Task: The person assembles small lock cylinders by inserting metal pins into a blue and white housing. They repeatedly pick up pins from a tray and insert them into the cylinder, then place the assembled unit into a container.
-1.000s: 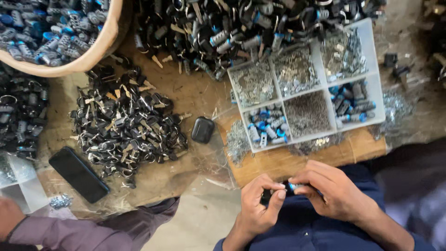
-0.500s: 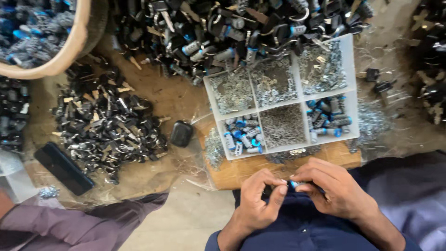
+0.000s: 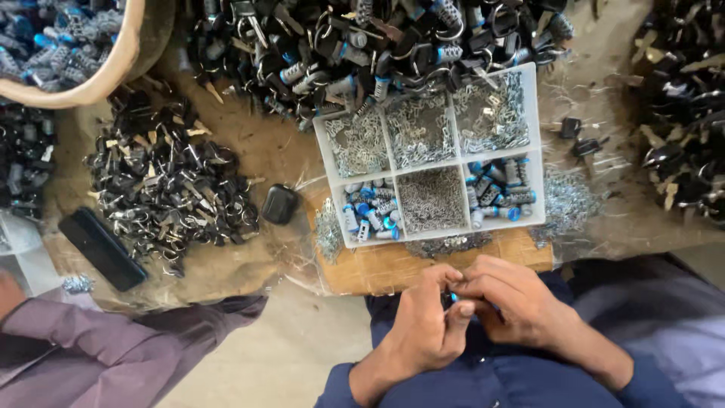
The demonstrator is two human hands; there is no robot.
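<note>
Right now both hands sit low in view, approx 6 o'clock, over the lap and just off the desk (image 3: 423,268) edge. My left hand (image 3: 423,329) and right hand (image 3: 517,306) meet fingertip to fingertip, fingers pressed together on a tiny blue part (image 3: 454,297); only a sliver of it shows, the rest is hidden by the fingers.

At 12 o'clock from the hands is a white compartment tray (image 3: 462,162) w/ six cells: metal clips in the top row, blue-and-silver cylinders (image 3: 368,211) bottom left, fine metal bits (image 3: 432,198) bottom middle, more cylinders bottom right. Beyond it, a big heap of black pieces (image 3: 362,41). At 9–10 o'clock a second black pile (image 3: 170,189), a small black case (image 3: 279,204), a flat dark slab (image 3: 102,248). A tan basket rim (image 3: 106,72) sits at 10–11 o'clock. Another person's purple sleeve (image 3: 98,340) is at 8 o'clock.

Risks, imo: the part is small and pinched over open lap, not over the desk, so a slip would prob drop it into clothing or onto the floor. The tray overhangs nothing I can see, but loose metal bits lie along its near side; a wrist brushing fwd could scatter them.
</note>
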